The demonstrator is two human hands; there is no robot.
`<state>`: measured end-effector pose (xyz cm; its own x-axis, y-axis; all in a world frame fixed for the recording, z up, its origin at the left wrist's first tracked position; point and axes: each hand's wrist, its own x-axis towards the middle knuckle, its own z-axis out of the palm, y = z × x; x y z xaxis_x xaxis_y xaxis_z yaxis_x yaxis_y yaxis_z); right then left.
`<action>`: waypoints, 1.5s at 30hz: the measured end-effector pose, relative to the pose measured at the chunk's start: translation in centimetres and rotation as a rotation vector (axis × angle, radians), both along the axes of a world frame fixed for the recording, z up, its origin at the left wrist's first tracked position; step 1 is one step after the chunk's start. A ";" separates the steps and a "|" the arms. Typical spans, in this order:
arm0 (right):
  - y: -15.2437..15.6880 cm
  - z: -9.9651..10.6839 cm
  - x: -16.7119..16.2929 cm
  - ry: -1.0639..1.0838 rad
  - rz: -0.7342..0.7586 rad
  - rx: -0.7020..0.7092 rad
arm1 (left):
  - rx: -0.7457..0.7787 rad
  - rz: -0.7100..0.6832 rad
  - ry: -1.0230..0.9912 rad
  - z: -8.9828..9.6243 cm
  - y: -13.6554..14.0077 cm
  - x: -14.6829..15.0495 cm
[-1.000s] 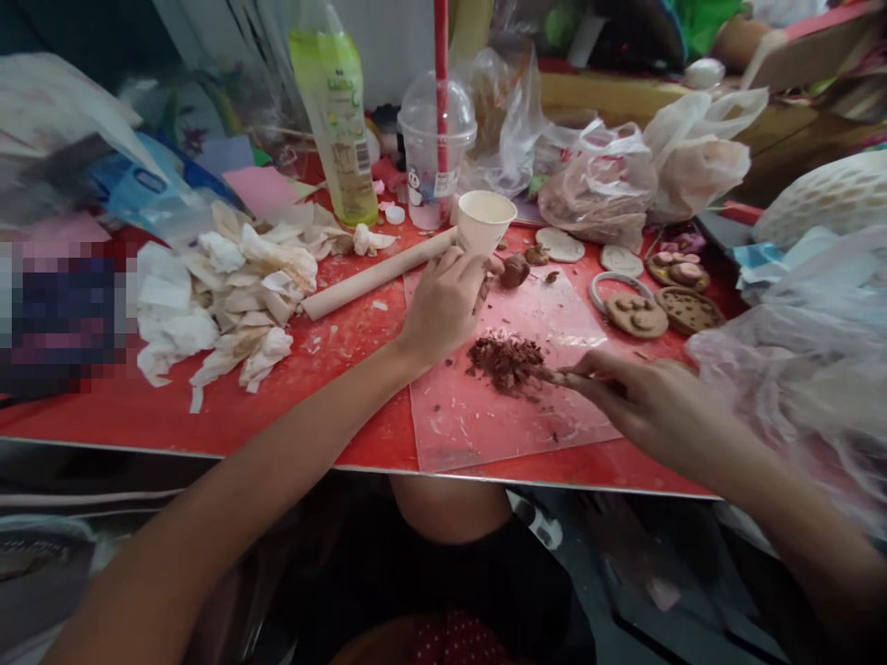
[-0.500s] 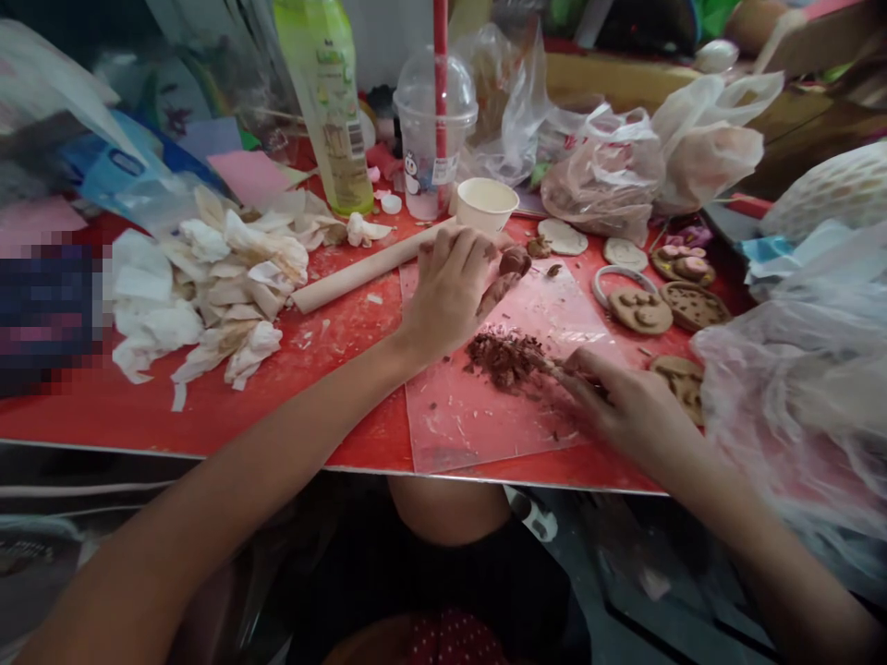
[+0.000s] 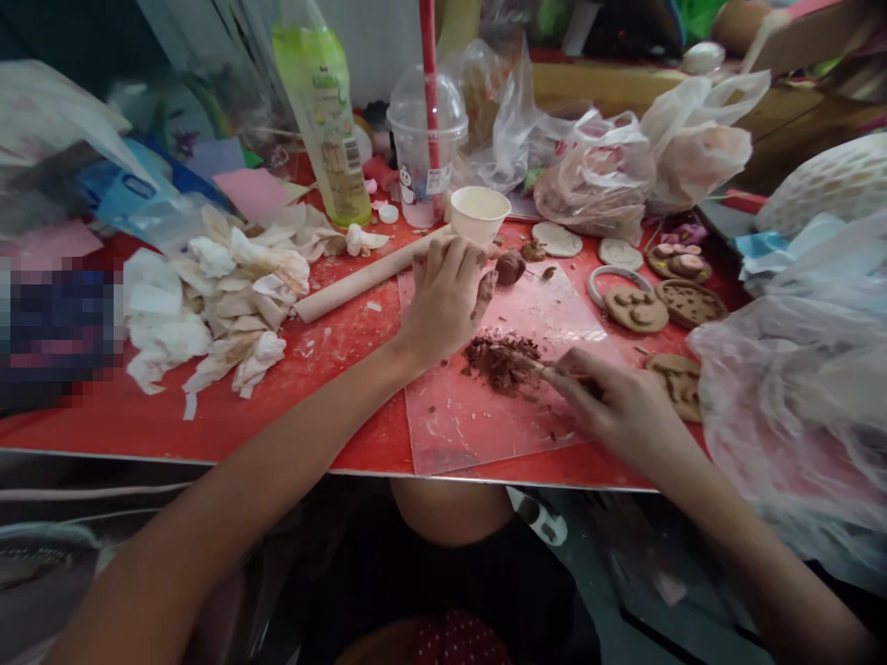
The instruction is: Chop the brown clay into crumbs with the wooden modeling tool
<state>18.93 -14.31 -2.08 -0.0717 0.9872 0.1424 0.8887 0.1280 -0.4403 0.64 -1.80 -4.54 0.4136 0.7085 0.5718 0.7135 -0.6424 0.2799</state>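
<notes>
The right hand (image 3: 613, 392) pinched a stick (image 3: 544, 368), apparently working the crumbs (image 3: 495, 362) just ahead; another stroke seemingly needed steadiness. The left hand's (image 3: 443, 300) grip was unclear.

A slim tool (image 3: 543, 369) touches loose dark-brown crumbs (image 3: 500, 362) heaped on clear sheet (image 3: 457, 434).
</notes>
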 end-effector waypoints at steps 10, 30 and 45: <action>-1.0 -1.7 0.4 -0.257 -0.041 0.045 | 0.039 0.026 0.008 -0.3 0.1 -0.2; -0.9 -0.6 1.8 -0.160 -0.035 -0.129 | 0.052 0.023 0.025 -0.5 0.3 -0.2; -1.4 -1.0 1.5 -0.132 0.175 0.145 | 0.088 0.029 -0.033 -1.1 0.7 0.2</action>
